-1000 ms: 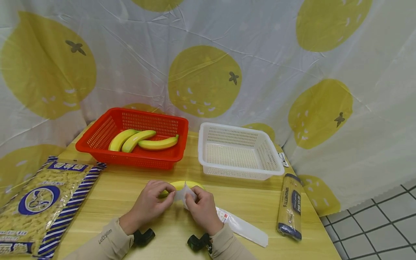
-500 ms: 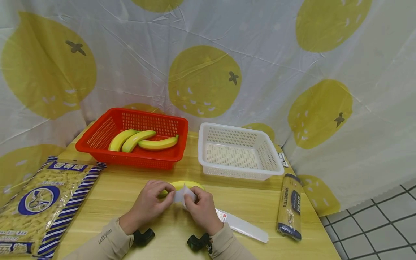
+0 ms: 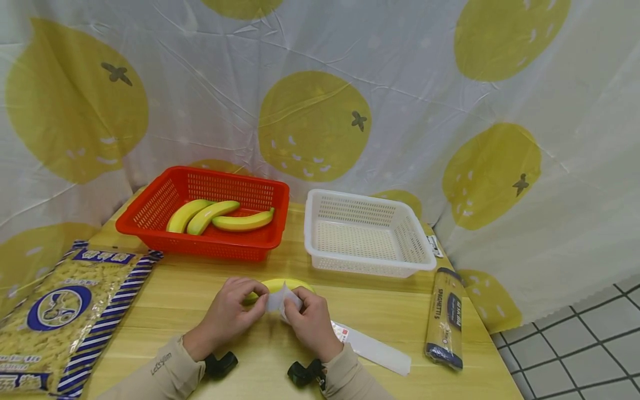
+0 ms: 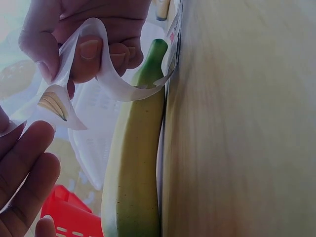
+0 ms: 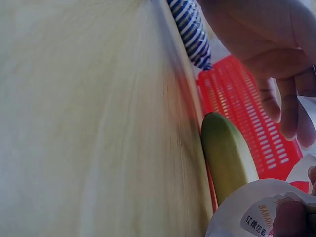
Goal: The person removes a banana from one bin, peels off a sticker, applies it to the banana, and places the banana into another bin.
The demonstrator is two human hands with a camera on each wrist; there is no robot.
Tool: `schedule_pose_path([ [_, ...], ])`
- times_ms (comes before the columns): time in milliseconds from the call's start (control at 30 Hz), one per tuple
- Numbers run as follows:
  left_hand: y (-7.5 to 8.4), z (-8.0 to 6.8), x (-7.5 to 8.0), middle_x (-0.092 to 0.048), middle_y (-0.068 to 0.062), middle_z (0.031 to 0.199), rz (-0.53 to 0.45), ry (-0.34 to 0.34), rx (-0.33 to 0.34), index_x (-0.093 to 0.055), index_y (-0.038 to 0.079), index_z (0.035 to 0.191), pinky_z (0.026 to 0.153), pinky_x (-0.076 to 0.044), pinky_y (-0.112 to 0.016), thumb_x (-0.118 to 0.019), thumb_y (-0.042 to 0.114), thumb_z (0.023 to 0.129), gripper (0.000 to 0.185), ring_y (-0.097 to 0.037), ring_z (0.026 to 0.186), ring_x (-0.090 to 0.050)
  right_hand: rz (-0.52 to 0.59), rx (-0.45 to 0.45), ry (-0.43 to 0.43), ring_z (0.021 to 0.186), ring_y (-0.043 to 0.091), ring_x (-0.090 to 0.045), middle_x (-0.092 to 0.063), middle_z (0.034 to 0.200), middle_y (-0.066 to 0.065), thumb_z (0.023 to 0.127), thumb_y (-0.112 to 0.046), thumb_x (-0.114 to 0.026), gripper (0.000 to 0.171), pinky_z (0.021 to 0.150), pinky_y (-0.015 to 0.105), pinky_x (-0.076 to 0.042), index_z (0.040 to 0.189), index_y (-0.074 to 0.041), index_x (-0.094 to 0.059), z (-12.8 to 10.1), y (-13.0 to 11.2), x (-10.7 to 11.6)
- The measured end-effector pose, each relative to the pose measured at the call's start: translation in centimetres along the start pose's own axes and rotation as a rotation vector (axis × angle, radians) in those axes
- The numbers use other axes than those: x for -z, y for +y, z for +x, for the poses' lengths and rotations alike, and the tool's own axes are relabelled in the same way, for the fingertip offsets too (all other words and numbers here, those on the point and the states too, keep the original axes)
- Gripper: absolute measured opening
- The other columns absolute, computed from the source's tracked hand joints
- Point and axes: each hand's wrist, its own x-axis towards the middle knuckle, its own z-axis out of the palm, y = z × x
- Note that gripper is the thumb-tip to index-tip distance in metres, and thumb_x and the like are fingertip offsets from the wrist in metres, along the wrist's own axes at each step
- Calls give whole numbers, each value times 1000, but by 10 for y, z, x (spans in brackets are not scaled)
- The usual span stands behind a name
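Lemon-printed cloth is hanging behind a pale wooden table (image 3: 400,311), and at its front edge both hands are working on one thin clear plastic bag (image 3: 371,350). The bag's mouth is being held just in front of a banana (image 3: 280,284) that is lying flat on the wood, green tip pointing toward the opening in the left wrist view. The left hand (image 3: 231,311) is pinching one lip of the film (image 4: 74,106) between thumb and curled fingers; the right hand (image 3: 312,319) is pinching the other lip, fingers curled round it, while the rest of the bag is trailing flat to the right.

Judging from this, the risk is lying in the film itself — it is curling and folding back on itself, so the mouth could be collapsing shut instead of parting, and a slipping pinch would be letting one lip drop. The banana is resting loose, so a nudge from the bag could be rolling it away.

Further out, a red basket (image 3: 150,205) is holding three bananas (image 3: 220,215), a white basket (image 3: 367,261) is sitting beside it, a spaghetti packet (image 3: 445,316) is lying at the right, and a large pasta bag (image 3: 60,311) at the left.
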Motion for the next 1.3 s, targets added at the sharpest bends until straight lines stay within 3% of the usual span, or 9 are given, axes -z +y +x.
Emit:
schedule_pose_path([
  [400, 3, 0, 1, -68, 16, 87, -8, 10, 33, -68, 24, 91, 84, -43, -31, -75, 0, 82, 26, -6, 81, -64, 5, -55, 13, 57, 1, -50, -62, 69, -3, 95, -3, -65, 14, 52, 16, -39, 91, -15, -72, 0, 1, -3],
  [667, 4, 0, 2, -67, 17, 87, 4, 4, 50, -68, 24, 90, 83, -43, -30, -76, 2, 83, 24, -5, 82, -63, -28, -102, 20, 55, -1, -46, -59, 65, 3, 94, 3, -63, 13, 52, 15, -37, 88, -5, -71, -1, -5, -5],
  [900, 5, 1, 3, -68, 16, 87, -3, -17, 72, -68, 24, 91, 85, -42, -29, -76, 6, 85, 20, -3, 84, -63, 11, -61, 27, 56, 0, -51, -64, 68, 1, 96, -1, -64, 15, 52, 16, -40, 92, -12, -73, 0, -1, -3],
  [1300, 6, 2, 3, -68, 16, 87, -4, 33, 18, -69, 23, 91, 85, -42, -29, -76, 0, 81, 26, -7, 82, -64, 7, -16, 17, 57, 1, -52, -64, 68, 0, 97, -6, -62, 13, 50, 19, -43, 93, -14, -72, -1, 0, -1],
])
